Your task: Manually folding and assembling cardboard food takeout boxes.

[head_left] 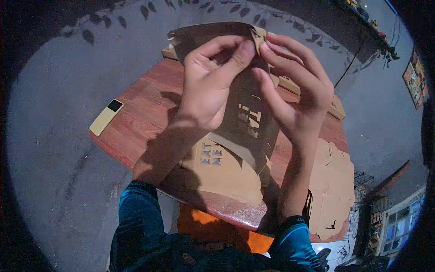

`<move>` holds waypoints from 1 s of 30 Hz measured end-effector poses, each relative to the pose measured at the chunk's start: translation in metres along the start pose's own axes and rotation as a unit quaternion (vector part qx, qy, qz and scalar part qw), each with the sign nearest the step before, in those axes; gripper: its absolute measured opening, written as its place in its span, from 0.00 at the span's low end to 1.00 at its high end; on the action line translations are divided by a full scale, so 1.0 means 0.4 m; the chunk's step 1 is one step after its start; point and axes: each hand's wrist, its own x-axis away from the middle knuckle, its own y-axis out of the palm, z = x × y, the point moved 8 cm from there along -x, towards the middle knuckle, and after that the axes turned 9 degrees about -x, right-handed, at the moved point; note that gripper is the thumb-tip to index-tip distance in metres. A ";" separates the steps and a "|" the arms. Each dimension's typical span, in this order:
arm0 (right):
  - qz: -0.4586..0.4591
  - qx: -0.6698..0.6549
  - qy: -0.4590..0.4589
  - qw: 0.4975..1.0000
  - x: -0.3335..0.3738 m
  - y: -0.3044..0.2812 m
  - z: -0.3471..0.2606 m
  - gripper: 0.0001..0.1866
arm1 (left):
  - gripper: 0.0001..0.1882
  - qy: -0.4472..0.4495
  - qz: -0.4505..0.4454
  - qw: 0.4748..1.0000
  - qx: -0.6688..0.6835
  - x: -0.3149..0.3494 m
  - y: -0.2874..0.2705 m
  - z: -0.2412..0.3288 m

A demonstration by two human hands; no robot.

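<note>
Raised above the table, a brown cardboard box blank with cut-out letters hangs between my hands, partly folded. My left hand is closed on its upper part, thumb and fingers pinching close to a folded corner tab. Around the same tab, my right hand has its fingertips and thumb pressed in from the right. The blank's upper panel sticks out to the left behind my left hand. Below lies another flat cardboard blank, also with cut-out letters, by the table's near edge. My hands hide part of the fold.
The round reddish wooden table stands near a grey wall. A yellow phone rests at its left edge. Several flat cardboard blanks lie at the right. Folded cardboard pieces sit along the far side. Something orange is below the near edge.
</note>
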 end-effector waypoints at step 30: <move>-0.262 -0.015 0.085 0.961 0.019 0.024 0.026 0.16 | 0.06 -0.020 -0.004 0.980 -0.198 -0.063 -0.108 0.041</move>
